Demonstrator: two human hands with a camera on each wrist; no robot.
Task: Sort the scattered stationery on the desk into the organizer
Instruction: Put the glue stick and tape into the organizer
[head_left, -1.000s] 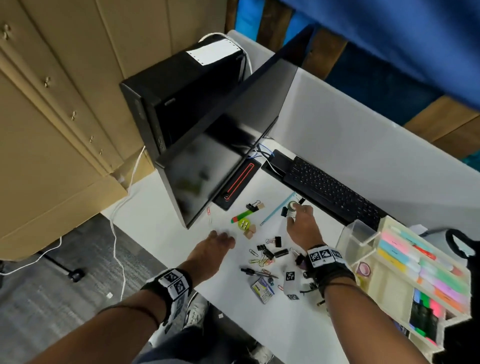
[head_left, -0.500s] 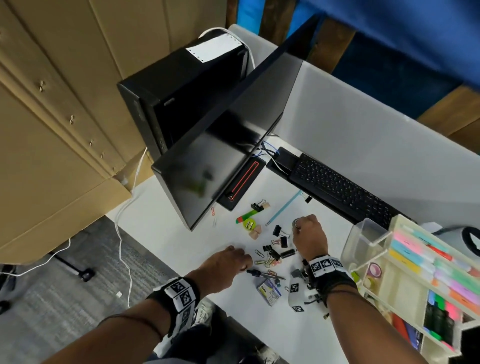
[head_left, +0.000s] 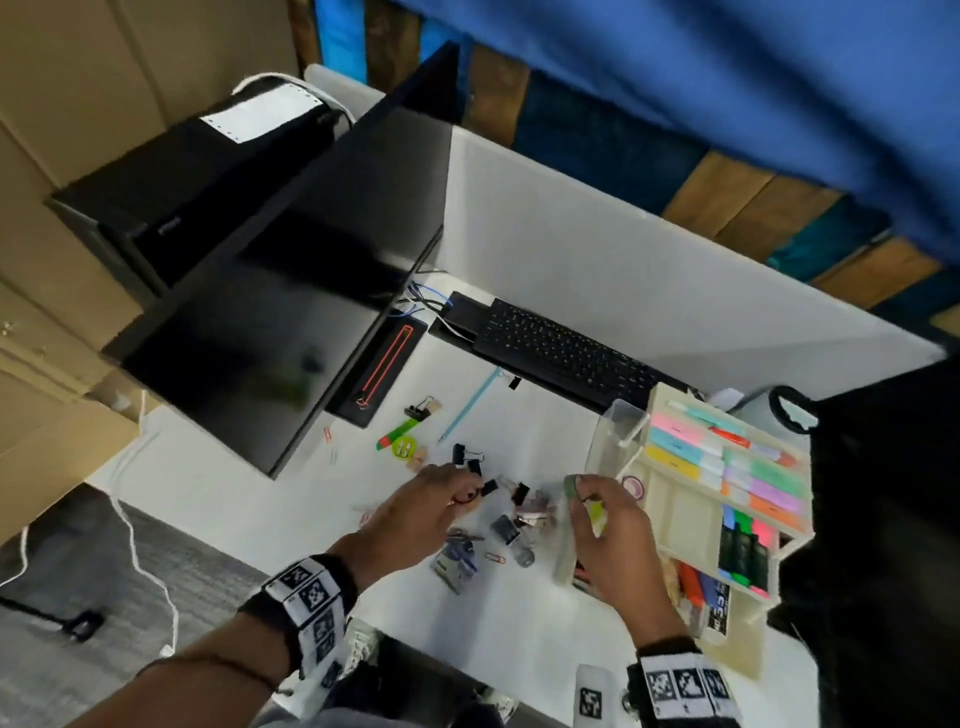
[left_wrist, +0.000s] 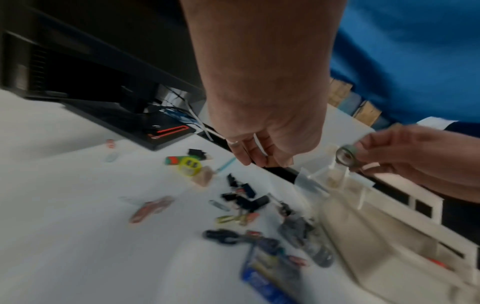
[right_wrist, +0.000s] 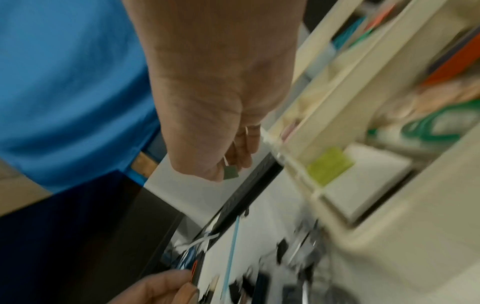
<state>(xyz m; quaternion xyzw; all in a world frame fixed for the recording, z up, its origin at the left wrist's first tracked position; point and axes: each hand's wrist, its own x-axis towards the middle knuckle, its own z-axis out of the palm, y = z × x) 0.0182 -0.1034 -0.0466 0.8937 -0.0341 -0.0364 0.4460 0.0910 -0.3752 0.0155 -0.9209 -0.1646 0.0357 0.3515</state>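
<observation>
- Right hand: pinches green tape roll at fingertips, raised just beside organizer.
- Left hand: fingers curled above scattered binder clips on desk; grasp indeterminate.

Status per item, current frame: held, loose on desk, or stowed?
right hand: pinches the tape roll, above the desk
tape roll: held, near the organizer
left hand: fingers curled over the binder clips; grip unclear
binder clips: loose on desk
blue pencil: loose on desk
highlighters: stowed in organizer
organizer: upright on desk
</observation>
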